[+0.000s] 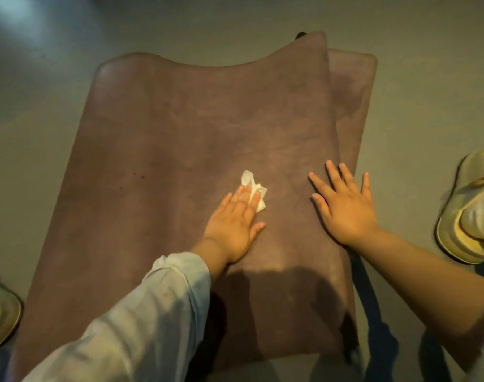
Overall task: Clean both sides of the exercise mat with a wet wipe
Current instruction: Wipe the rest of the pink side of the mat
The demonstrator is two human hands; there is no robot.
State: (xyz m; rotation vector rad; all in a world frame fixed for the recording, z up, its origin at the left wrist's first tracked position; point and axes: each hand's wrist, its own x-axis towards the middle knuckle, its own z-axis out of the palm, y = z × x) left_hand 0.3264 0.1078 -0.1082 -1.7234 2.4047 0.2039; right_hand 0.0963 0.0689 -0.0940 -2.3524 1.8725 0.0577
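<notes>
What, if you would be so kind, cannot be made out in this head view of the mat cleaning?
- Wet wipe: partly covered by the left hand.
- Exercise mat: underside hidden; near end covered by the arms.
- Lower mat layer: mostly under the top one.
- Shoe: cut off by the right edge.

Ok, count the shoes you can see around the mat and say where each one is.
2. One shoe is on the floor at the right edge, beside the right hand. The other shoe is at the lower left edge, mostly cut off by the frame.
</notes>
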